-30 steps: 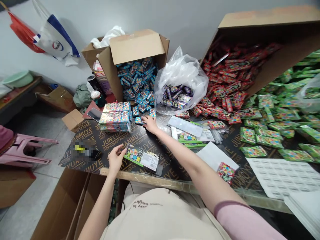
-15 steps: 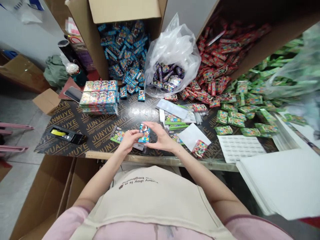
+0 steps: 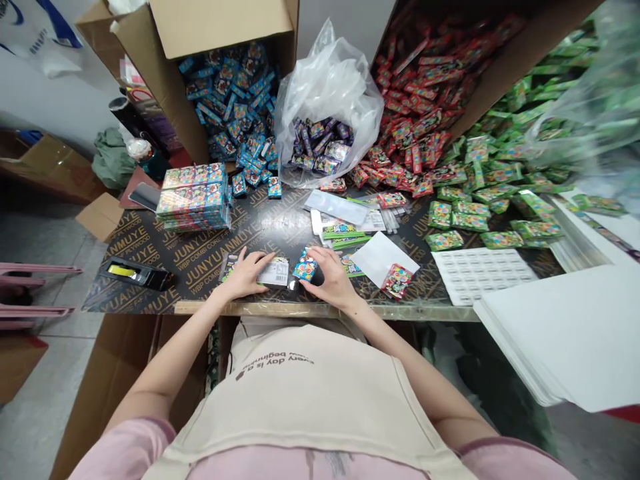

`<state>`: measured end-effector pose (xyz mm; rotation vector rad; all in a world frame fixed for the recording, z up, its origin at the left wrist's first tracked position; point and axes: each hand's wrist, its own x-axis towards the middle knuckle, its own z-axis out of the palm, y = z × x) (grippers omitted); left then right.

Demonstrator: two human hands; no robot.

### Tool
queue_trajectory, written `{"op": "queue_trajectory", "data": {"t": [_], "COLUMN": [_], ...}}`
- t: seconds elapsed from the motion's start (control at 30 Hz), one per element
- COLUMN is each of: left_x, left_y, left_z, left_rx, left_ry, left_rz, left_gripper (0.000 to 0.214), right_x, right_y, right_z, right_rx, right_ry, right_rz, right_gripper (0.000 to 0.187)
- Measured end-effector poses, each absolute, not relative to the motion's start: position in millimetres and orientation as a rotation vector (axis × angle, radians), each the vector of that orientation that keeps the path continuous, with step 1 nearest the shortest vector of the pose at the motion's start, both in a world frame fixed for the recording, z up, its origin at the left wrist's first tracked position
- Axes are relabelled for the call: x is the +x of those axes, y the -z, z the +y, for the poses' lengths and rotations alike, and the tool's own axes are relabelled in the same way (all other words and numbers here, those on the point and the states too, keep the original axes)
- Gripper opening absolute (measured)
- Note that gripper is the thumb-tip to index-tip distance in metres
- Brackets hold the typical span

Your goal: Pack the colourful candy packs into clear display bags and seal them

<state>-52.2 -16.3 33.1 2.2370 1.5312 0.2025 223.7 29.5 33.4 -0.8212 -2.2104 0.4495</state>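
Two hands in use. Left hand (image 3: 246,275): fingers spread, palm down on one flat, glossy pack (image 3: 276,271) with a white barcode panel, partly hidden under it. Right hand (image 3: 330,277): thumb and fingers pinching one small blue packet (image 3: 305,265), rectangular, shiny, tilted, just right of the flat pack, near the front edge of the dark, gold-lettered table (image 3: 185,267).

Around: one black tape dispenser (image 3: 135,272), left; one block of film-wrapped packets (image 3: 193,197), behind the left hand. Right hand partly covers green printed cards (image 3: 345,231), loosely stacked, count unclear. Beside them, one white paper (image 3: 377,253) with one red packet (image 3: 397,280) on its corner; one label sheet (image 3: 483,277) further right.

Back: one crinkled clear bag (image 3: 330,73) of purple packets (image 3: 320,143), between blue and red heaps; green heap far right. Heaps too jumbled to count.
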Motion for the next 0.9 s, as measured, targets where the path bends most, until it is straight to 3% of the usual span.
{"op": "queue_trajectory", "data": {"t": [0.1,0.3,0.8,0.9], "left_x": [-44.4,-41.0,-42.2,-43.4], "left_y": [-36.2,-44.2,-65.5,-70.3], "left_z": [-12.5,-12.0,-6.6,-3.9], "left_rx": [2.241,2.235,2.046,2.041], "left_ry": [-0.333,-0.480,-0.502,-0.502], "left_rz": [1.544,1.515,1.535,1.532], "left_gripper": [0.097,0.102,0.108,0.108], "right_x": [225.5,228.9,238.6,244.4], "right_y": [-31.9,-38.1,-57.8,-69.4], "right_z": [25.4,22.3,31.4,40.6], "right_rx": [-0.914,-0.790,-0.797,-0.809], "right_ry": [-0.400,-0.698,-0.721,-0.901], "right_rz": [-2.195,-2.211,-2.086,-2.059], "right_gripper": [0.062,0.072,0.059,0.059]}}
